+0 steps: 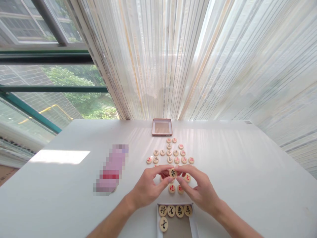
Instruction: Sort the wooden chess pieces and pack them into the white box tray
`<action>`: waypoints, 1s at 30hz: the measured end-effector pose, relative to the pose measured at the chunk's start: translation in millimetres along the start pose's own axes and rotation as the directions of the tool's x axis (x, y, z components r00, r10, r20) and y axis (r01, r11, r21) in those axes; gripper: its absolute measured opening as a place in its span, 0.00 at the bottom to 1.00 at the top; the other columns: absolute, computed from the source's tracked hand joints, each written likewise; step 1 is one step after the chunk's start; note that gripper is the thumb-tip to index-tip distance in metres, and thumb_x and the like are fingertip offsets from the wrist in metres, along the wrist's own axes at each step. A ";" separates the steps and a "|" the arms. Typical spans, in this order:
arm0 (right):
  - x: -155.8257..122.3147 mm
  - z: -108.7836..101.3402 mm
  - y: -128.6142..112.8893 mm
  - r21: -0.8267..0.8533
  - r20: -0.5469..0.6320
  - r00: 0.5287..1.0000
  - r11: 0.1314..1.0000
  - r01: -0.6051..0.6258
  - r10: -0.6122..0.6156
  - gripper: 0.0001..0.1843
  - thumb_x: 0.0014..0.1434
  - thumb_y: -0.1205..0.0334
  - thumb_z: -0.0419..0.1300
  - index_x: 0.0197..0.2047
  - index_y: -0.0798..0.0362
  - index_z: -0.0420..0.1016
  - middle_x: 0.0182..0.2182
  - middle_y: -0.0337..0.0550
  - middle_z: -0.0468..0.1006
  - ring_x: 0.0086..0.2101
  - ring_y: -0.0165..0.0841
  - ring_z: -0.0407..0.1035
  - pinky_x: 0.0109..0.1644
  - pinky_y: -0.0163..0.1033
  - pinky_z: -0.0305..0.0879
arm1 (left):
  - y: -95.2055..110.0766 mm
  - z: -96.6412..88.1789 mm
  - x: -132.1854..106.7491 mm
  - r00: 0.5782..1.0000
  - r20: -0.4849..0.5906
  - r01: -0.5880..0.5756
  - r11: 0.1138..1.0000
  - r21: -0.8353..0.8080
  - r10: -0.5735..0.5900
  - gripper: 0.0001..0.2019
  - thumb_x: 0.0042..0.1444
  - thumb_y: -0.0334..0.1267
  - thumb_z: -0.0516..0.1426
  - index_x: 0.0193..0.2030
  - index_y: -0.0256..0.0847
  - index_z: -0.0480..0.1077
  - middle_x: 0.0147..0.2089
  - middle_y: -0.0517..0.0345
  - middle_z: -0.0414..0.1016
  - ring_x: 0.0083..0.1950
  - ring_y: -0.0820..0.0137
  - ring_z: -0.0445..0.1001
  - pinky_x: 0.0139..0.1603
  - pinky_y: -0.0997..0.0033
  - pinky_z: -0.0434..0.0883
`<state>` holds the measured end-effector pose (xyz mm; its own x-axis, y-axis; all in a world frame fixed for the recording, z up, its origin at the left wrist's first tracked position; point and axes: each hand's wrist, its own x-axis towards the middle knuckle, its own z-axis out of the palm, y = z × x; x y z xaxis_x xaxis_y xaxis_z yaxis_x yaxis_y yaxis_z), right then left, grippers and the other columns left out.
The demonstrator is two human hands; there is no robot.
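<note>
Both my hands meet above the white table (235, 165), pinching one round wooden chess piece (173, 173) with a black character on its face. My left hand (148, 186) grips it from the left with thumb and fingers. From the right, my right hand (198, 188) closes its fingertips on the same disc. Several loose pieces (170, 152) with red characters lie beyond my hands, and a few more (172, 188) lie under them. An open box (195, 224) at the near edge holds several black-character pieces (175, 211) in a row.
A pink box lid (162, 127) sits at the table's far middle, near the sheer striped curtain (198, 59). A blurred pink object (111, 168) lies on the left. A window (49, 82) is at the far left.
</note>
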<state>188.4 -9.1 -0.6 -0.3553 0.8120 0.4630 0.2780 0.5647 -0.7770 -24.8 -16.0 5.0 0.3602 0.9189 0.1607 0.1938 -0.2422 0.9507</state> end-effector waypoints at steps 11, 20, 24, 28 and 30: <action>0.4 1.7 -7.8 0.247 0.077 0.944 0.912 -0.328 0.319 0.08 0.66 0.57 0.62 0.46 0.48 0.78 0.39 0.43 0.82 0.39 0.35 0.77 0.44 0.39 0.76 | -3.5 2.6 -1.5 1.000 -0.004 -0.025 1.000 0.003 0.025 0.16 0.62 0.38 0.61 0.56 0.41 0.72 0.44 0.54 0.80 0.43 0.68 0.78 0.49 0.66 0.76; -0.5 -3.2 -6.8 0.233 0.037 0.923 0.895 -0.380 0.382 0.09 0.68 0.54 0.59 0.46 0.48 0.78 0.39 0.43 0.82 0.38 0.35 0.77 0.42 0.39 0.74 | -6.6 -3.7 -0.2 0.996 -0.004 0.084 0.933 -0.350 -0.091 0.14 0.63 0.37 0.62 0.56 0.43 0.71 0.44 0.54 0.78 0.41 0.71 0.77 0.47 0.68 0.74; -2.9 -3.9 -1.9 0.261 0.015 0.909 0.876 -0.406 0.417 0.10 0.68 0.53 0.59 0.46 0.48 0.77 0.38 0.43 0.82 0.38 0.35 0.77 0.41 0.38 0.74 | -8.0 -10.8 3.4 0.991 0.051 0.124 0.673 -0.729 -0.127 0.14 0.63 0.37 0.63 0.54 0.45 0.72 0.42 0.56 0.78 0.35 0.77 0.76 0.41 0.74 0.74; -3.1 -2.9 -1.0 0.250 0.014 0.916 0.885 -0.392 0.402 0.10 0.68 0.53 0.59 0.46 0.48 0.77 0.37 0.43 0.81 0.38 0.35 0.77 0.42 0.39 0.74 | -3.7 -14.5 4.9 0.987 0.065 0.133 0.518 -0.845 -0.146 0.13 0.60 0.33 0.65 0.51 0.46 0.75 0.41 0.57 0.79 0.34 0.78 0.76 0.38 0.76 0.74; -2.6 -3.0 -1.5 0.236 0.013 0.919 0.892 -0.385 0.393 0.10 0.68 0.54 0.59 0.46 0.48 0.77 0.37 0.43 0.81 0.37 0.34 0.77 0.42 0.39 0.74 | -2.3 -14.7 4.7 0.986 0.065 0.135 0.516 -0.846 -0.152 0.13 0.59 0.32 0.65 0.50 0.46 0.76 0.41 0.57 0.80 0.34 0.77 0.77 0.38 0.76 0.74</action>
<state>191.6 -11.7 0.7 -0.2288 0.9667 0.1147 0.1737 0.1564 -0.9723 -37.1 -6.5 7.5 0.3850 0.9229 -0.0032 -0.6229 0.2624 0.7370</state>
